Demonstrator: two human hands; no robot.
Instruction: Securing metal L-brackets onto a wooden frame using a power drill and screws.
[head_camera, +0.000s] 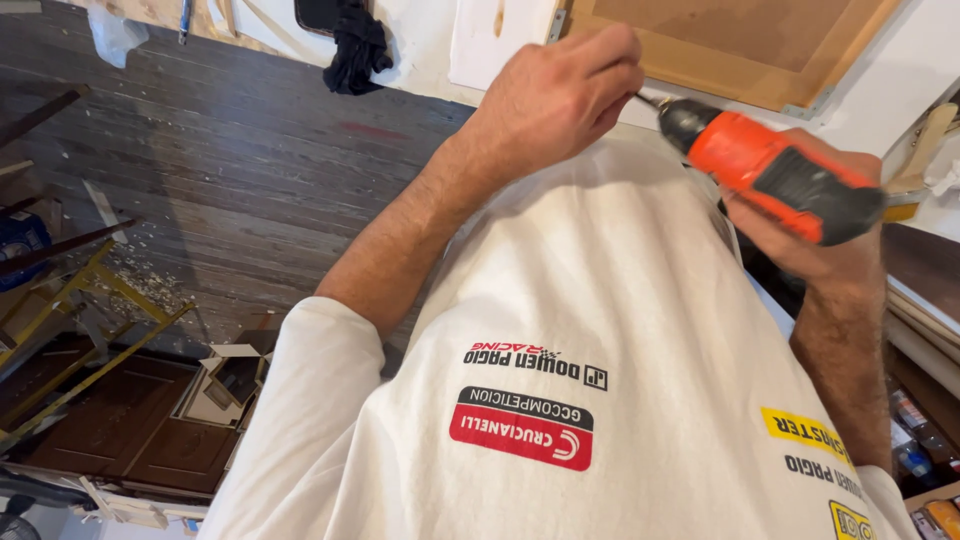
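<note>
My right hand (815, 262) grips the handle of an orange and black cordless drill (775, 172), which points up and left toward the edge of a white worktop (425, 45). My left hand (560, 90) is closed in a pinch around the thin metal bit (648, 99) at the drill's nose. Whatever small piece may sit at the tip is hidden by the fingers. My white printed T-shirt (600, 330) fills the lower middle of the view.
A wood-framed brown panel (740, 40) lies on the worktop beside a black cloth (355, 45). The dark plank floor (230, 180) carries wood chips, a yellow metal frame (90, 310), a brown panelled door (130, 420) and an open cardboard box (225, 380). Bottles (915, 440) stand at the lower right.
</note>
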